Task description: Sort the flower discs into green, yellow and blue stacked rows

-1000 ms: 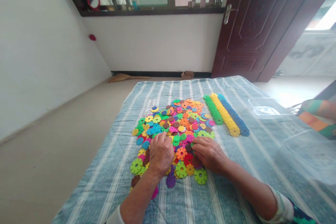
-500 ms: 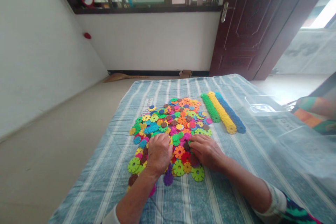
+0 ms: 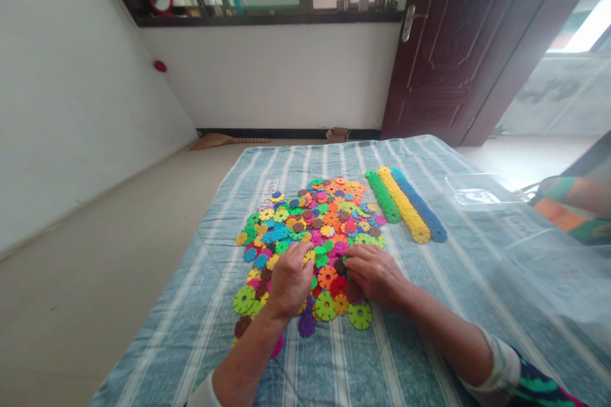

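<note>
A heap of many-coloured plastic snowflake discs (image 3: 315,222) lies on a blue striped cloth (image 3: 405,343). My left hand (image 3: 289,283) rests knuckles-up on the near side of the heap, its fingers curled down onto the discs; what they grip is hidden. Just to the right, my right hand (image 3: 375,275) lies over the discs too, its fingertips pinched among them near a brown disc. Behind the heap on the right lie three long stacked rows of discs: green (image 3: 382,196), yellow (image 3: 405,205) and blue (image 3: 422,206).
A clear plastic tray (image 3: 480,191) and a clear plastic sheet (image 3: 554,261) lie on the cloth at the right. A striped bundle (image 3: 573,206) sits at the far right. Beyond are a tiled floor, a broom (image 3: 224,139), a small cardboard box (image 3: 337,134) and a dark door (image 3: 458,44).
My left hand's fingers have stretched a little forward over the discs. The right hand has hardly moved. The camera shifted slightly at first.
</note>
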